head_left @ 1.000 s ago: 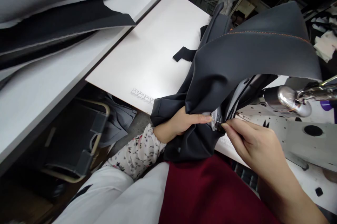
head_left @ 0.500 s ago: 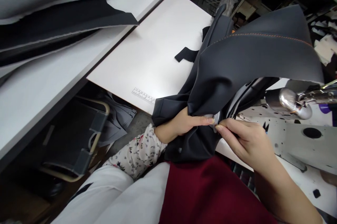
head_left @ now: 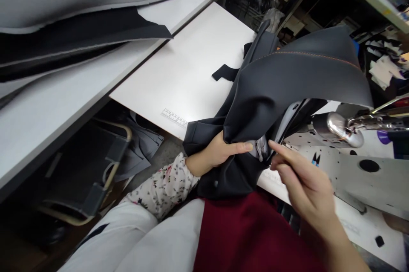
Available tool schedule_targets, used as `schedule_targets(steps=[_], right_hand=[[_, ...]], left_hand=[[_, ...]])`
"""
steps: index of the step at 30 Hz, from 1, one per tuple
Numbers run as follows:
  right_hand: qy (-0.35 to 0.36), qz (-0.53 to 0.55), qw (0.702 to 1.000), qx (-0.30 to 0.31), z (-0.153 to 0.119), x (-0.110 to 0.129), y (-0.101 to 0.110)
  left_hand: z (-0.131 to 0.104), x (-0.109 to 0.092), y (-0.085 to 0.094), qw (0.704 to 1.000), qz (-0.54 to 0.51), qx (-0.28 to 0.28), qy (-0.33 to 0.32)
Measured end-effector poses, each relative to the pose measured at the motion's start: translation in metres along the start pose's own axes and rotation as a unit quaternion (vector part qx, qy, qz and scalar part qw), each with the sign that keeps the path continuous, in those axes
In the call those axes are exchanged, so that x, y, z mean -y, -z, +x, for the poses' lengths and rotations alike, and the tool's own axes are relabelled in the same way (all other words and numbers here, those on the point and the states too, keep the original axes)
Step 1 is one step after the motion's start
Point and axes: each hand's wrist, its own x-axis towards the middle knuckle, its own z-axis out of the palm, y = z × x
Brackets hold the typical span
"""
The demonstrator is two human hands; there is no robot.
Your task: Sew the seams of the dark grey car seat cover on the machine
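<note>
A dark grey leather cover [head_left: 287, 80] with an orange stitched seam [head_left: 313, 53] is bunched over the table edge and the sewing machine. My left hand [head_left: 217, 154] grips a fold of it from below, thumb pressed along the edge. A small patch of pale grey lining [head_left: 261, 147] shows beside that thumb. My right hand [head_left: 303, 178] hovers just right of the lining, index finger stretched toward it, fingers apart, nothing visible in them.
A grey sewing machine bed [head_left: 367, 178] with a chrome part [head_left: 338, 127] lies to the right. A white table [head_left: 188, 67] with a printed ruler [head_left: 174, 117] is on the left, and foam-backed sheets [head_left: 79, 29] are stacked beyond it. A cart [head_left: 89, 169] stands underneath. Red cloth [head_left: 252, 233] covers my lap.
My right hand's fingertips were pinched against the lining beside my left thumb; they have come off it and drawn back slightly. The camera view tilted a little.
</note>
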Motion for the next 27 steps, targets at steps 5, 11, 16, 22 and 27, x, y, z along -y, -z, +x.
schedule_targets(steps=[5,11,16,22,27], right_hand=[[0.104,-0.103,0.989,-0.022,0.009,-0.002,-0.042],[0.141,-0.192,0.971,-0.029,0.009,0.001,-0.052],[0.139,-0.211,0.968,0.002,0.013,0.002,-0.056],[0.104,-0.091,0.987,0.086,0.016,0.007,-0.032],[0.046,0.027,0.998,0.045,0.017,0.0,-0.004]], left_hand=[[0.0,-0.02,0.001,0.946,0.25,-0.082,-0.191],[0.005,-0.055,-0.015,0.757,0.511,-0.064,-0.401],[0.014,-0.055,-0.017,0.772,0.523,-0.058,-0.357],[0.028,-0.043,0.001,0.866,0.42,-0.057,-0.265],[0.037,-0.038,0.007,0.949,0.243,0.002,-0.199]])
